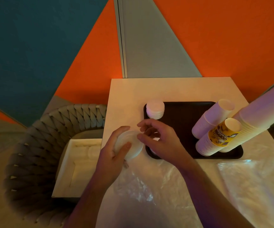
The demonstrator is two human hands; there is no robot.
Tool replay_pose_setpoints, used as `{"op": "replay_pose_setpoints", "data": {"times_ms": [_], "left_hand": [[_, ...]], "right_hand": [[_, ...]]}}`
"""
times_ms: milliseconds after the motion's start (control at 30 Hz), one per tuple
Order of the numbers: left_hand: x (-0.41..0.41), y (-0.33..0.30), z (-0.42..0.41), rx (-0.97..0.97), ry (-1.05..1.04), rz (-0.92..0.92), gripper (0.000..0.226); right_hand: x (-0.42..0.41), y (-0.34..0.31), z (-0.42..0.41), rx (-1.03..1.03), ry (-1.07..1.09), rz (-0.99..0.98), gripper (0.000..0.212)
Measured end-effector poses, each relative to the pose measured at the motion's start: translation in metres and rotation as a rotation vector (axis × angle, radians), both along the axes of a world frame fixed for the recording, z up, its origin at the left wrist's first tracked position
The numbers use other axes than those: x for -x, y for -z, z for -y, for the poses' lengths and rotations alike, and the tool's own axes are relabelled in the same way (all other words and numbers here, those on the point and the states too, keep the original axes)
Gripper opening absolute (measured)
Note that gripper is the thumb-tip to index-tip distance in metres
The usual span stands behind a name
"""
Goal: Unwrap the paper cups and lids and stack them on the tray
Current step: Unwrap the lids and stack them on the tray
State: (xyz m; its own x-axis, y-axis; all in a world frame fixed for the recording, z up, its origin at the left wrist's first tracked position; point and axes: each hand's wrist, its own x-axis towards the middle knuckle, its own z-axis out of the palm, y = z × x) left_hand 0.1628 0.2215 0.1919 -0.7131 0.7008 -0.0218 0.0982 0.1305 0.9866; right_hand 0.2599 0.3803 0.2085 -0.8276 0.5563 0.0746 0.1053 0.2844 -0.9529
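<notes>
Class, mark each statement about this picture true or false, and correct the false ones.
1. A stack of lids stands on the dark tray. True.
2. The left hand holds a bundle of lids. True.
3. The tray is white. False: it is dark; the table is pale.
4. All cup stacks on the tray are plain. False: one cup carries a yellow print.
5. Clear plastic wrap lies on the table. True.
6. The right hand rests flat on the table. False: its fingers pick at the bundle.
</notes>
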Motion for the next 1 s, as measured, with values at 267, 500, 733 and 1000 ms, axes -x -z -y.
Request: {"op": "replay_pose_setpoints", "data": {"times_ms": [267, 500, 733, 1000], "left_hand": [[-0.003, -0.003, 0.002, 0.010, 0.034, -0.030, 0.036], [-0.005, -0.006, 0.000, 0.038, 0.018, -0.045, 0.040], [-0.007, -0.007, 0.001, 0.072, -0.043, -0.083, 0.038], [-0.010, -0.009, 0.002, 0.080, -0.059, -0.122, 0.036]], "right_hand": [[-0.004, -0.009, 0.004, -0.080, -0.002, 0.058, 0.017], [-0.007, -0.011, 0.009, -0.087, 0.095, 0.072, 0.015], [-0.008, -0.012, 0.014, -0.062, 0.177, 0.090, 0.017], [-0.009, -0.019, 0.008, -0.055, 0.051, 0.192, 0.021]]}}
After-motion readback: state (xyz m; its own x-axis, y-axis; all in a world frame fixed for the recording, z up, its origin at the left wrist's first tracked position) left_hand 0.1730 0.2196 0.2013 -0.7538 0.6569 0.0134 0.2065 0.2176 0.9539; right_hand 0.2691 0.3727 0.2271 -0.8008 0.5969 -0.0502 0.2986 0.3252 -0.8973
